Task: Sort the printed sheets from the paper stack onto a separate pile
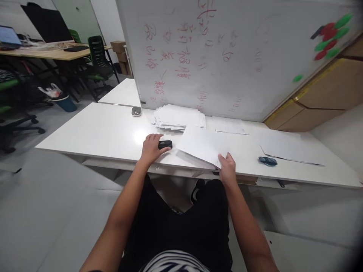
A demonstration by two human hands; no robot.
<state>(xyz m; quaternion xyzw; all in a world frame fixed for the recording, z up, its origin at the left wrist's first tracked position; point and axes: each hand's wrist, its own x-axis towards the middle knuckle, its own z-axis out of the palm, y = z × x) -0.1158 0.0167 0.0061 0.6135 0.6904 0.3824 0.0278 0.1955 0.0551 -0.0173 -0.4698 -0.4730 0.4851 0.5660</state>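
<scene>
the sheet of paper point(200, 146) lies at the front of the white desk point(99, 132), in the middle, set at an angle so that its near corner reaches the desk's front edge. the right hand point(227, 169) grips that corner, fingers under it and thumb on top. just left of the sheet, close but apart from it, sits a black stapler point(165, 144) (or something much like one; it is too small to be sure). the left hand point(151, 148) rests flat on the desk with its fingers curled around the stapler's left end, and the right end pokes out toward the sheet.

behind the sheet, a loose pile of paper point(178, 117) is fanned out against the foot of the whiteboard point(255, 56), which stands on the desk and carries red writing. a small grey thing point(136, 111) lies left of the pile, near the board's corner. to the right of the right hand there is a blue thing point(267, 161) near the front edge, and more sheets point(286, 147) are spread out behind it. red and green magnets point(330, 36) cluster at the board's upper right. far left, across the floor, green chairs point(98, 56) stand at another table.
</scene>
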